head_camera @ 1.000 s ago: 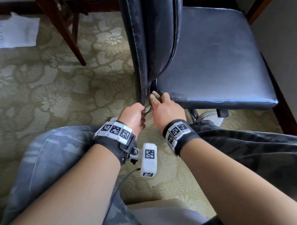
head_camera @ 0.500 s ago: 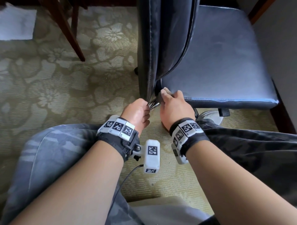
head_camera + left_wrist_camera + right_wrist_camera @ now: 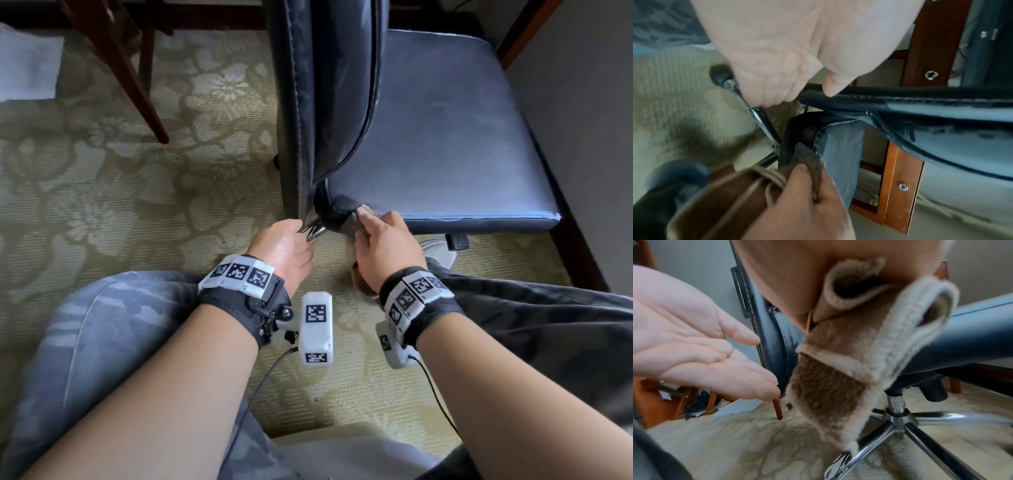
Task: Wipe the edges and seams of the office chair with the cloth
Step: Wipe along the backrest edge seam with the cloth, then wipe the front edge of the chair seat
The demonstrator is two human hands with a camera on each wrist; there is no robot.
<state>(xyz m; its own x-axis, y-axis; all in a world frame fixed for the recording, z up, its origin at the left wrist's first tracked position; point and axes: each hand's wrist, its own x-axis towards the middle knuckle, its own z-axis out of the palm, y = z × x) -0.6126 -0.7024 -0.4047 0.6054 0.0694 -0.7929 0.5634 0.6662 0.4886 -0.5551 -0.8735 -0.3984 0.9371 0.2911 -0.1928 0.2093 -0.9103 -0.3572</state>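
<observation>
Head view: the right hand (image 3: pixel 383 246) grips a brown cloth (image 3: pixel 352 222) and holds it against the rear corner of the chair (image 3: pixel 445 137) seat, at the side edge just beside the foot of the backrest (image 3: pixel 325 102). The left hand (image 3: pixel 282 245) is at the bottom corner of the backrest, its fingers out of sight from here. There are no containers in any view. The left wrist view shows what the head view hides: the left thumb (image 3: pixel 833 86) rests on the stitched lower edge of the backrest, and the fingers (image 3: pixel 766 95) curve loosely down beside a chrome lever (image 3: pixel 760 116) under the seat; I cannot tell whether they touch it. That view also shows the cloth pinched under the right thumb (image 3: pixel 799 177) and pressed along the seat's piped seam (image 3: pixel 818 134). The right wrist view shows the cloth's free end (image 3: pixel 828 394) hanging below the seat, and the chrome base (image 3: pixel 898 417) on the patterned carpet (image 3: pixel 735 443). It shows the left hand with fingers relaxed and nearly straight, gripping nothing, tips close to the backrest edge. A wooden leg (image 3: pixel 137 85) stands on the carpet left of the chair.
</observation>
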